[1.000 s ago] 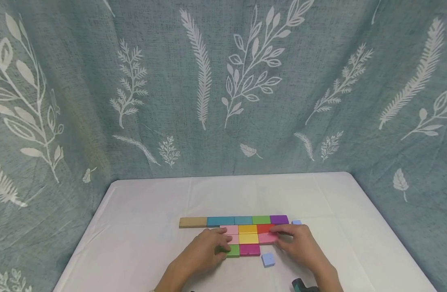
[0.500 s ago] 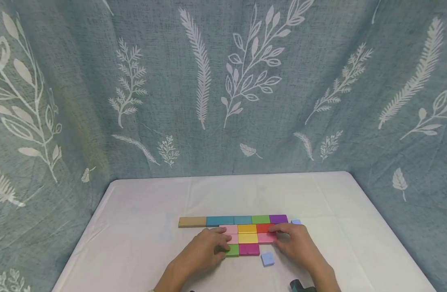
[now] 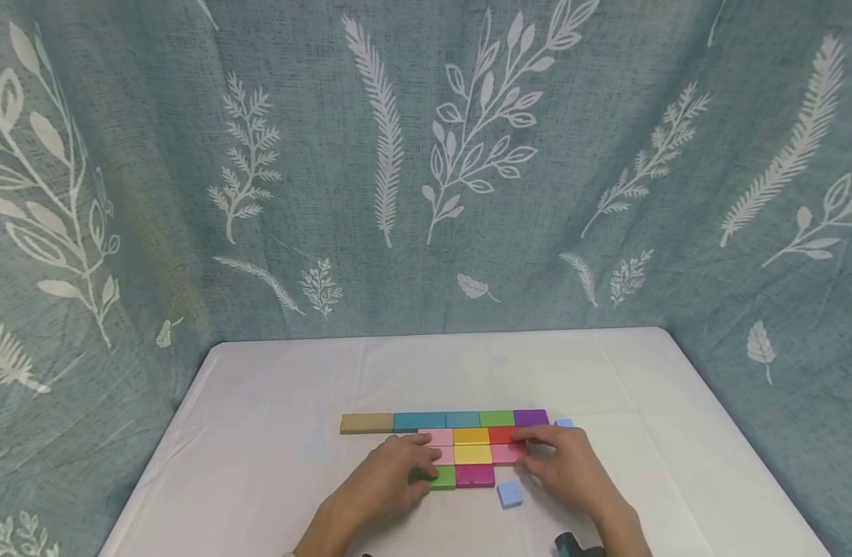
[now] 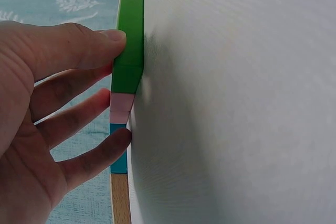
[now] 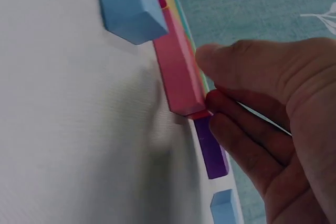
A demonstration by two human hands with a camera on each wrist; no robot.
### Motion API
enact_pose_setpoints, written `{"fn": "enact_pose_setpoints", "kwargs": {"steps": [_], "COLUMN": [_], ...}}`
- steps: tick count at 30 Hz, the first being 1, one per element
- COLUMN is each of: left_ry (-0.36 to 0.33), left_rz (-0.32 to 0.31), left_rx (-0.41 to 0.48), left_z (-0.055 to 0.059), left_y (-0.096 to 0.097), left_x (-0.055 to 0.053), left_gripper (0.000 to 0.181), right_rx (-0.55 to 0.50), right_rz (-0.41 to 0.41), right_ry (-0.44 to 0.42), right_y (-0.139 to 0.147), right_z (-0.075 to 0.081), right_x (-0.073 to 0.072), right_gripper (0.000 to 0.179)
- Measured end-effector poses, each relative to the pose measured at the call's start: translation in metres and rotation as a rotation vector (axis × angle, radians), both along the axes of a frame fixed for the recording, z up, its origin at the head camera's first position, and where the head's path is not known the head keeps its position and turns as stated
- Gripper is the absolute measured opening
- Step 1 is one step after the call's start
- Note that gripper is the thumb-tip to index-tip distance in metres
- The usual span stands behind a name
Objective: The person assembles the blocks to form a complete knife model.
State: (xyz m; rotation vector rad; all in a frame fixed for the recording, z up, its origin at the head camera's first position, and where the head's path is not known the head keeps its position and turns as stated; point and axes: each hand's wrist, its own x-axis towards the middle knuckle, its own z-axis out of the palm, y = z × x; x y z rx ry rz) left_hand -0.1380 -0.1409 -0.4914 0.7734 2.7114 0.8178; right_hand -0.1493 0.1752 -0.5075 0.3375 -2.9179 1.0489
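Observation:
Flat coloured blocks lie joined in rows on the white table (image 3: 279,464). My left hand (image 3: 384,476) is at their left side, its thumb on the green block (image 4: 130,40) and its fingers spread along the edge by the pale pink blocks (image 4: 122,102). On the other side, my right hand (image 3: 568,468) has its fingertips at the right ends of the red block (image 3: 502,435) and the pink block (image 3: 504,455). Between these lie an orange block (image 3: 471,436) and a yellow block (image 3: 473,455). A magenta block (image 3: 475,476) adjoins the green one.
Behind runs a row with a tan block (image 3: 367,423), teal blocks (image 3: 420,421), a green block and a purple block (image 3: 531,418). One light blue block (image 3: 510,494) lies in front, another (image 3: 563,423) at the back right. A patterned cloth (image 3: 426,155) surrounds the table.

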Motion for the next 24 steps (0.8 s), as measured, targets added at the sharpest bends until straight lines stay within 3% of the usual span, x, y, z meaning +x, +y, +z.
{"fn": "enact_pose_setpoints", "kwargs": {"steps": [7,11,15,24], "left_ry": [-0.011,-0.020,-0.014,0.007], "left_rz": [0.006,0.015,0.014,0.015], "left_rx": [-0.009,-0.012,-0.009,-0.006], "left_z": [0.002,0.001,0.001,0.001], "left_y": [0.001,0.001,0.000,0.000], "left_x": [0.000,0.000,0.000,0.000], "left_gripper": [0.021,0.021,0.021,0.020], "right_rx": [-0.118,-0.154,-0.166,-0.205], "right_rz": [-0.014,-0.004,-0.004,-0.017], "right_ry": [0.018,0.079,0.077,-0.003], "right_y": [0.023,0.045,0.065,0.088], "right_z": [0.014,0.022,0.027,0.013], "right_x": [-0.013,-0.021,-0.026,-0.031], "right_gripper": [0.034,0.036,0.038,0.041]}}
